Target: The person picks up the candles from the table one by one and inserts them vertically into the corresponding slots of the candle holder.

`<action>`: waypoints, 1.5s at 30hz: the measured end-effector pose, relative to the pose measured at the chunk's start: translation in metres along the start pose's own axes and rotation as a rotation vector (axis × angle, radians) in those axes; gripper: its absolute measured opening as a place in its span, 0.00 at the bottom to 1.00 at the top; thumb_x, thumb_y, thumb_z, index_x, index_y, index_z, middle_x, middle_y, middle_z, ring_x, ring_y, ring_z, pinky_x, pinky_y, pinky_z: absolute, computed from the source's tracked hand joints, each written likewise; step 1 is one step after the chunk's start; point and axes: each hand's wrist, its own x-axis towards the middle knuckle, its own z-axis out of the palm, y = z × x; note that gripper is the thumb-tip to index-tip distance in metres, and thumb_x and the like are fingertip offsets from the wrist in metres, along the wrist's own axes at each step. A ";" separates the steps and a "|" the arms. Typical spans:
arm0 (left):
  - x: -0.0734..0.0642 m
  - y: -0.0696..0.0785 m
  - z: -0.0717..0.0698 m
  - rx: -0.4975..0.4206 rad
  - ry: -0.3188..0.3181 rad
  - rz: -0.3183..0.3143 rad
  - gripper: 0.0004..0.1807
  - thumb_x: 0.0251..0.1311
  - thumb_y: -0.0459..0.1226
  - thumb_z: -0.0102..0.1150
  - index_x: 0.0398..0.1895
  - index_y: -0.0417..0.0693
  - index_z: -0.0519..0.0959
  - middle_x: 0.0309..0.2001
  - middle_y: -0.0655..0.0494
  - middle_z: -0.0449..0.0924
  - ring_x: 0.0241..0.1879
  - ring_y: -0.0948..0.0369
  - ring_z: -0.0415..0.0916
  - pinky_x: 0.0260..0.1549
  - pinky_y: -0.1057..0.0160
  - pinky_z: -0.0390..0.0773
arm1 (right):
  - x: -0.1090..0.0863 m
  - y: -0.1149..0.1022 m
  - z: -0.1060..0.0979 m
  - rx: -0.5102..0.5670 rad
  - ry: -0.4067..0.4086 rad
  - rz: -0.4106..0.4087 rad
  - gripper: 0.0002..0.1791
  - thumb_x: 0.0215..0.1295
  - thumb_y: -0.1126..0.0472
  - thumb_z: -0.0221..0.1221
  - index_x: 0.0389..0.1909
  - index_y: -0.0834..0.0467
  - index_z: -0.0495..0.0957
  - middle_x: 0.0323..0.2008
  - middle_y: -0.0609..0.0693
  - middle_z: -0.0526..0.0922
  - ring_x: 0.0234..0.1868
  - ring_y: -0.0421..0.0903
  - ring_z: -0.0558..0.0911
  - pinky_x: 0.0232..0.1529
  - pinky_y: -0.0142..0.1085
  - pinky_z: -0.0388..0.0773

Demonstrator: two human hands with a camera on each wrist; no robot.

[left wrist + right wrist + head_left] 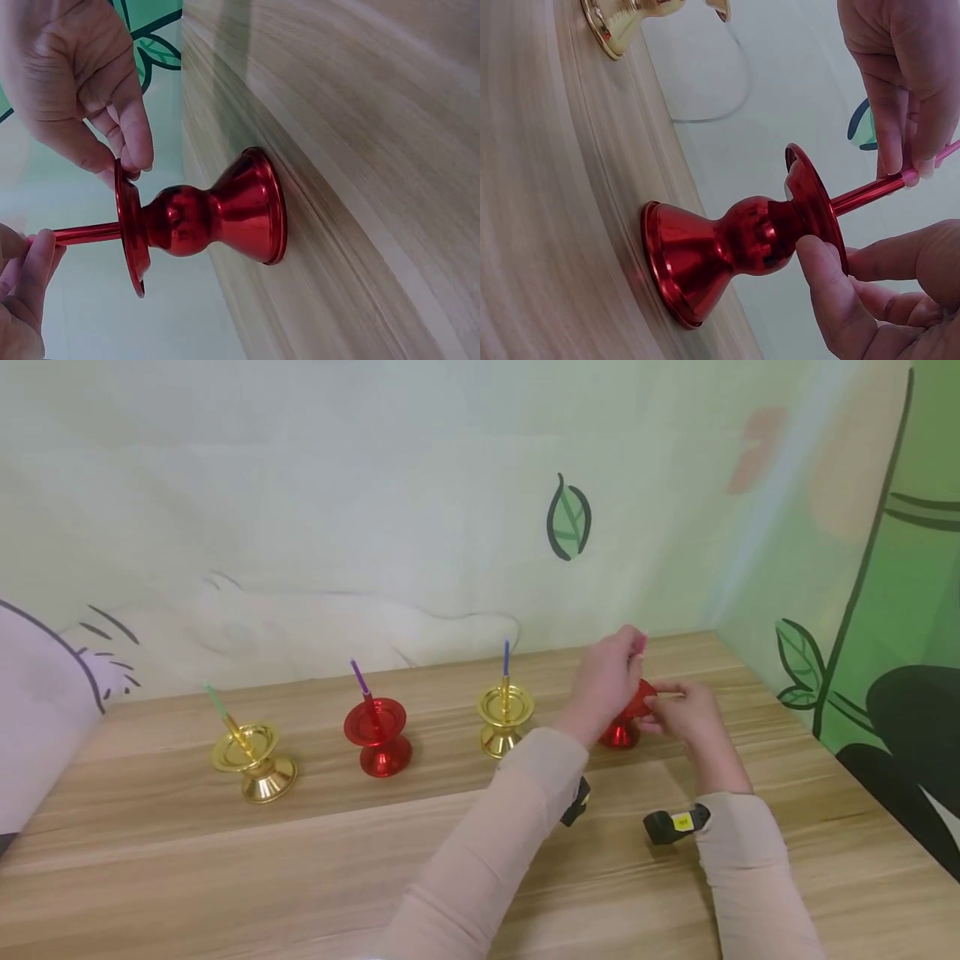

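Observation:
A shiny red candle holder (pixel 621 734) stands upright on the table at the right end of a row. My left hand (pixel 609 675) pinches a thin pink candle (pixel 950 150) at the top of the holder's tube (pixel 868 195). The candle's lower end sits right at the tube's mouth, partly hidden by my fingertips. Lower down, my right hand (pixel 687 712) grips the rim of the holder's round plate (pixel 807 184) between thumb and fingers. In the left wrist view, the holder's flared base (pixel 259 206) rests on the wood.
To the left stand a gold holder (pixel 498 739) with a blue candle (pixel 506 657), a red holder (pixel 386 756) with a purple candle (pixel 360 676), and a gold holder (pixel 268 779) with a green candle (pixel 215 700), which leans left. A painted wall (pixel 337 510) rises behind the wooden table (pixel 300 877).

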 end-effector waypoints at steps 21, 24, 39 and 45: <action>0.000 -0.011 0.004 -0.252 -0.024 -0.058 0.06 0.65 0.33 0.54 0.44 0.43 0.73 0.46 0.50 0.82 0.45 0.59 0.80 0.48 0.71 0.78 | 0.000 0.000 0.003 0.032 0.006 -0.015 0.25 0.71 0.68 0.46 0.66 0.72 0.57 0.52 0.71 0.72 0.24 0.33 0.79 0.39 0.32 0.83; -0.001 -0.012 0.005 -0.289 -0.030 -0.074 0.07 0.65 0.33 0.54 0.44 0.43 0.73 0.45 0.50 0.82 0.45 0.58 0.80 0.48 0.71 0.79 | 0.001 0.002 0.002 0.025 0.008 -0.007 0.25 0.71 0.67 0.46 0.67 0.71 0.57 0.54 0.71 0.70 0.25 0.33 0.79 0.40 0.31 0.83; -0.007 -0.016 0.000 -0.311 -0.058 -0.094 0.11 0.63 0.33 0.57 0.47 0.41 0.72 0.46 0.49 0.81 0.45 0.58 0.80 0.47 0.72 0.78 | 0.003 0.004 -0.004 0.044 -0.020 -0.060 0.26 0.70 0.67 0.47 0.65 0.74 0.57 0.37 0.59 0.80 0.26 0.34 0.81 0.35 0.29 0.84; -0.014 -0.016 -0.006 -0.350 -0.097 -0.126 0.12 0.62 0.32 0.57 0.48 0.41 0.71 0.47 0.49 0.79 0.46 0.58 0.80 0.47 0.71 0.79 | 0.000 0.005 -0.006 -0.055 -0.028 -0.075 0.27 0.70 0.63 0.50 0.65 0.73 0.59 0.48 0.67 0.77 0.34 0.38 0.82 0.42 0.30 0.83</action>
